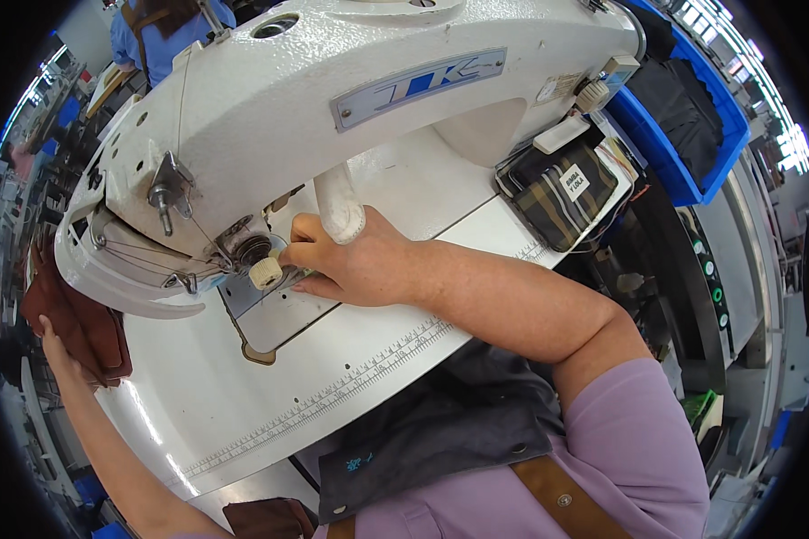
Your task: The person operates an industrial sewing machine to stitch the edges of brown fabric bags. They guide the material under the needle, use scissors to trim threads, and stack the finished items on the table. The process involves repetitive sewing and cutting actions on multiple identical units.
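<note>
A white sewing machine (243,135) fills the upper middle, its head end at the left. My right hand (368,256) is at the needle area, below the machine's arm, with thumb and fingers brought together beside a cream knob (265,273). What the fingertips pinch, if anything, is too small to make out. Threads run along the machine head near a metal tension post (164,198). At the far left, my left hand (58,352) grips the edge of reddish-brown leather-like pieces (76,323); some of its fingers are hidden.
A ruler strip (360,375) crosses the white machine table (180,395). At the right sit a plaid pouch (566,193) and a blue bin (724,171) with dark material. Another brown piece (270,519) lies at the lower edge. A person in blue (166,40) is beyond the machine.
</note>
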`<state>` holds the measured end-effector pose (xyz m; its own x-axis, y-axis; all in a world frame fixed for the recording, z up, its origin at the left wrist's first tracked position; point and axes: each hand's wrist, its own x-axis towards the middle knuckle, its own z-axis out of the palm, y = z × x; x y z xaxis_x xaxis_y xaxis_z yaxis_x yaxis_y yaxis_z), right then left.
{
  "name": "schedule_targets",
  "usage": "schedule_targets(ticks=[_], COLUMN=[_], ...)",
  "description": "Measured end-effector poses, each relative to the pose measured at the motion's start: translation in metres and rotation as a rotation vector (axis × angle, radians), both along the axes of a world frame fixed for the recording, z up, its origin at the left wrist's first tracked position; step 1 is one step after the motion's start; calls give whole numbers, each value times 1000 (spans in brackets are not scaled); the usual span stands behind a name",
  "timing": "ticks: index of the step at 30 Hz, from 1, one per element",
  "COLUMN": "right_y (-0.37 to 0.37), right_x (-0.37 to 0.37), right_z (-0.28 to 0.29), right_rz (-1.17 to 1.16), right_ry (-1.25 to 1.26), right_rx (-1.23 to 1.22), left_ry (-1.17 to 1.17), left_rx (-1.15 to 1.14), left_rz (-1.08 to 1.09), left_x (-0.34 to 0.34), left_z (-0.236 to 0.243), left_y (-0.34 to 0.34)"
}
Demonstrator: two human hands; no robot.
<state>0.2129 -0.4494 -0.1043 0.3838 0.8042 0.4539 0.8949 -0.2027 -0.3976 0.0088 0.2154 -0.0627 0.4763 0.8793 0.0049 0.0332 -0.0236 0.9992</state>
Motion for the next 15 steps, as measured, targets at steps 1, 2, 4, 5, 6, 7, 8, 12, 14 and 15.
schedule_targets(ticks=[1,2,4,5,6,7,8,12,14,15], right_y=[0,0,2,2,2,2,1,-2,5,6], right_x=[1,1,2,1,1,1,1,1,-3,-6], right_z=[-3,-4,-2,-2,-2,-3,-3,-2,4,7], right_rz=[-3,-5,-4,-3,-4,-7,-10,-24,-16,4], right_ry=[-5,-10,-5,-3,-11,-18,-25,-14,-27,-29], right_rx=[34,67,52,44,51,59,67,38,73,27], left_ry=[-66,-101,-135,-140,-148,-152,-154,-160,-168,-170], left_rx=[-157,-254,-326,-333,-331,-324,-319,-291,-273,-263], left_rz=[-52,-73,-70,-57,-45,-35,-27,-14,-16,-28], left_x=[-8,-17,-25,-28,-30,-30,-32,-26,-32,-34], left_z=[9,17,18,18,16,15,13,9,10,9], left_y=[9,15,24,27,31,32,32,37,39,39])
